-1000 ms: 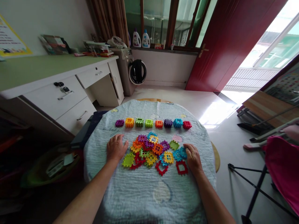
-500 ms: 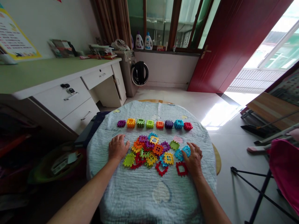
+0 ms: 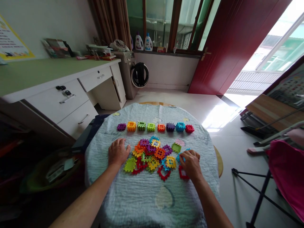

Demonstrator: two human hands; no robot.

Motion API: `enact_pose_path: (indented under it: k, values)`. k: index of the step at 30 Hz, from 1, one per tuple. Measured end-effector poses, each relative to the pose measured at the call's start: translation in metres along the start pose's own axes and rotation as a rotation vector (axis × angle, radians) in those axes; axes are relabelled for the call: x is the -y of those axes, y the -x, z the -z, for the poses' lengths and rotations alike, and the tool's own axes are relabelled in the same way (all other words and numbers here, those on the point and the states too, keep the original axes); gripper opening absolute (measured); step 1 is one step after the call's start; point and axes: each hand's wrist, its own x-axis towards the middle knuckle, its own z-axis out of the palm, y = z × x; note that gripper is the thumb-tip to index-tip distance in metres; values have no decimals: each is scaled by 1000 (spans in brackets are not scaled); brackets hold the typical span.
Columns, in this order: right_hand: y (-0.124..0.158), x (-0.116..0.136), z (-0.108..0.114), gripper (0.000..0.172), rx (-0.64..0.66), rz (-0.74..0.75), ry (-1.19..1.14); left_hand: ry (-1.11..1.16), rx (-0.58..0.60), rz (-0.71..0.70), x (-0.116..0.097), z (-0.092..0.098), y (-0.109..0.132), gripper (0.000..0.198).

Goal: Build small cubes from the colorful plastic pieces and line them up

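My left hand (image 3: 118,152) lies on the cloth left of a loose pile of plastic interlocking building pieces, its fingers stretched out and holding nothing. Nearest to it are a lime green piece (image 3: 130,165) and an orange piece (image 3: 140,147). At the pile's right side my right hand (image 3: 192,162) is curled over a blue building piece (image 3: 180,157), fingers bent and drawn together; the hand hides most of the blue. A red square frame (image 3: 182,173) shows partly beneath the wrist side. Yellow (image 3: 171,162), orange, purple and green pieces lie between the hands.
Behind the pile stands a row of several assembled blocks, from a purple one (image 3: 121,127) to a red one (image 3: 189,129). A pale blue cloth (image 3: 142,199) covers the round table. A desk (image 3: 52,74) is at left, a washing machine (image 3: 129,74) beyond, a pink chair (image 3: 287,174) at right.
My right hand has shifted slightly left and its spread fingers have curled in over the blue pieces. My left hand keeps its place beside the pile. The camera view has turned a little.
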Motion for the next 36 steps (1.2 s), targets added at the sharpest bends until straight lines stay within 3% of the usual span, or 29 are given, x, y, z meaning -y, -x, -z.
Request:
enact_pose_path:
  k: [2, 6, 11, 19, 22, 26, 29, 36]
  values:
    - [1, -1, -1, 14, -15, -22, 28, 4, 1, 0, 0, 0, 0, 38]
    - [2, -2, -2, 26, 21, -66, 78, 8, 9, 6, 0, 0, 0, 39]
    - [-2, 0, 1, 15, 57, -18, 91, 18, 14, 6, 1, 0, 0, 39]
    - [-4, -11, -6, 36, -98, -78, -29, 21, 10, 6, 0, 0, 0, 39]
    - [-5, -11, -12, 37, -102, -115, -124, 22, 9, 9, 0, 1, 0, 38]
    - [-2, -9, -16, 26, -110, -140, -6, 19, 12, 7, 0, 1, 0, 38]
    - [2, -11, -13, 31, -169, -167, 80, 14, 16, 6, 0, 1, 0, 39]
    - [6, -9, -7, 41, 26, -162, 151, 8, 18, 7, 1, 0, 0, 38]
